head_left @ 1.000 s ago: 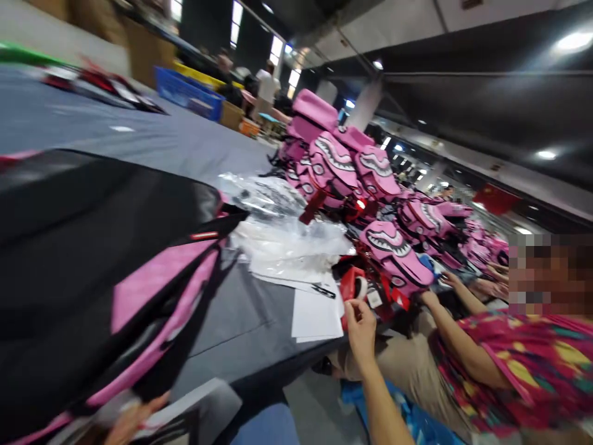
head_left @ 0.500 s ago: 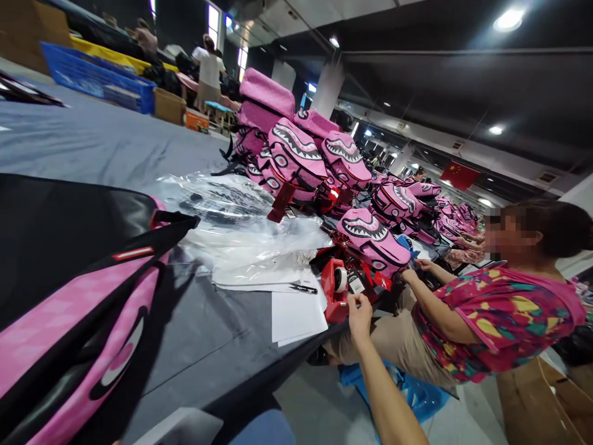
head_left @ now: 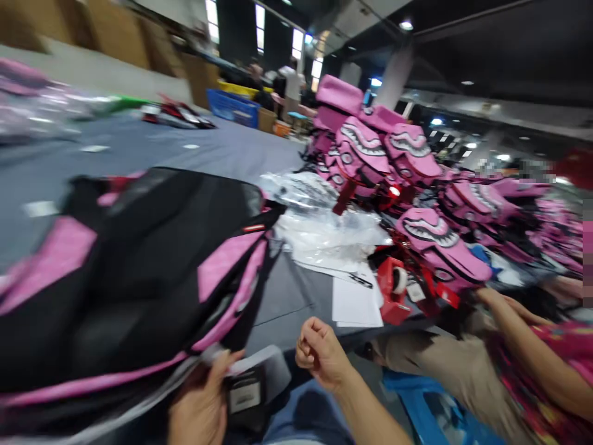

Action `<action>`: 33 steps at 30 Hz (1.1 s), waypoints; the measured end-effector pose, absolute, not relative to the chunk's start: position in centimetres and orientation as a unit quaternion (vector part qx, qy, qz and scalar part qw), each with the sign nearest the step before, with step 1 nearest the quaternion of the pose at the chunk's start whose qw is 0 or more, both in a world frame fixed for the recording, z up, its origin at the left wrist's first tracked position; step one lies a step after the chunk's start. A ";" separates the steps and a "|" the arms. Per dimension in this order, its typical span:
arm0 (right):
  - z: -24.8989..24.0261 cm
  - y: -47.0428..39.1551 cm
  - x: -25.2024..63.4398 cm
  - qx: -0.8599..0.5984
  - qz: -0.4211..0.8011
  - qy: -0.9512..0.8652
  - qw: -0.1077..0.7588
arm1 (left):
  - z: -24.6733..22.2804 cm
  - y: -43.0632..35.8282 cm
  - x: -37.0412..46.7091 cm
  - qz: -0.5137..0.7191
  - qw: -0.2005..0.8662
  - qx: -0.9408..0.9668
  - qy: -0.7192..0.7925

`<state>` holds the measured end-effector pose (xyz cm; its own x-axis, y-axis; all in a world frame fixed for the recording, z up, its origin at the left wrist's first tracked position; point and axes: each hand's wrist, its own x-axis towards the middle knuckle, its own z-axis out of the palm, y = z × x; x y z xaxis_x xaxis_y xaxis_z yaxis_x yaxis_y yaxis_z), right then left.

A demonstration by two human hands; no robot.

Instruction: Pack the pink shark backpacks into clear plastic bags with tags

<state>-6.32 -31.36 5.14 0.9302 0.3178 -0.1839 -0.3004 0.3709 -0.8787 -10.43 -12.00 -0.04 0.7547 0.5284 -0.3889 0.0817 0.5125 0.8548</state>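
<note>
A backpack lies on the grey-covered table, its black panel up and its sides pink. My left hand is at the backpack's near edge, fingers closed on a black hang tag with a white label. Some whitish sheet sticks out beside the tag; its kind is unclear. To the right of it, my right hand is raised with curled fingers pinched together. Whatever the right fingers hold, if anything, is too small to make out. Beyond it stands a red tape dispenser with a white roll.
White paper sheets and a black pen lie by the dispenser. Clear plastic bags are heaped behind. Pink shark-face backpacks are piled farther back. On the right, a co-worker's arm reaches to another bag, near a blue stool.
My view has swung left, bringing more of the backpack into sight. My right hand has drawn back from the tape dispenser towards the backpack. My left hand and the black tag have come into view.
</note>
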 end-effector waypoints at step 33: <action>6.0 -21.1 -1.8 -0.853 0.176 -0.321 0.371 | -0.6 -12.1 -9.8 0.195 0.842 0.327 0.382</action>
<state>-1.83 -21.13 5.99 0.7319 0.6785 -0.0627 0.4170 -0.5187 -0.7463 -9.81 -12.11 -0.57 0.6322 0.5781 -0.5160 -0.0787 0.7104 0.6994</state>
